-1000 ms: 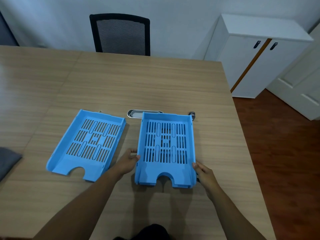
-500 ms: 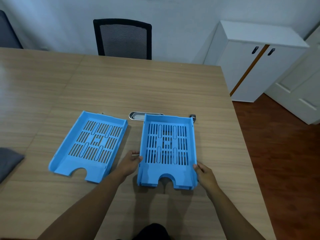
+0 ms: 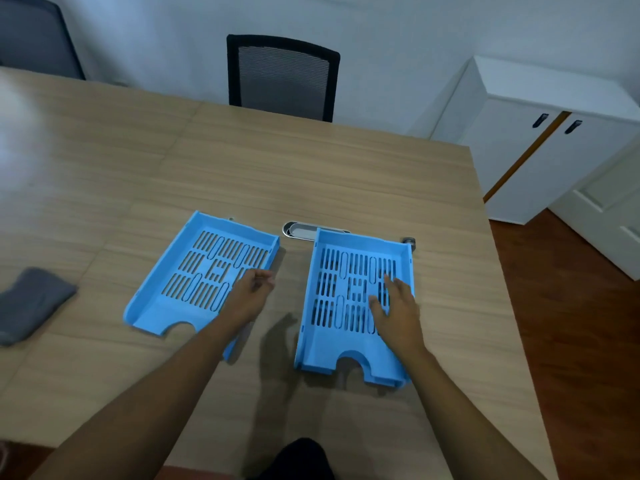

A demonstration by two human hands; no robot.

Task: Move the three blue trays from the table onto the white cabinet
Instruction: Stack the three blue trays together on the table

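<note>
Near the table's (image 3: 311, 174) front edge: right hand (image 3: 394, 306) spread flat, palm down on the right stack (image 3: 346, 268), probably two blue trays judging by the doubled front lip. Left hand (image 3: 251, 292) loosely curled at the right rim of the single tray (image 3: 194, 278) beside it, gripping nothing yet. Seemingly still gathering; next calls for lifting that tray onto the stack. Counted: likely three trays, one grey cloth (image 3: 31, 303) at the left edge, two chairs (image 3: 282, 76), one white cabinet (image 3: 554, 109) past the far right corner.
</note>
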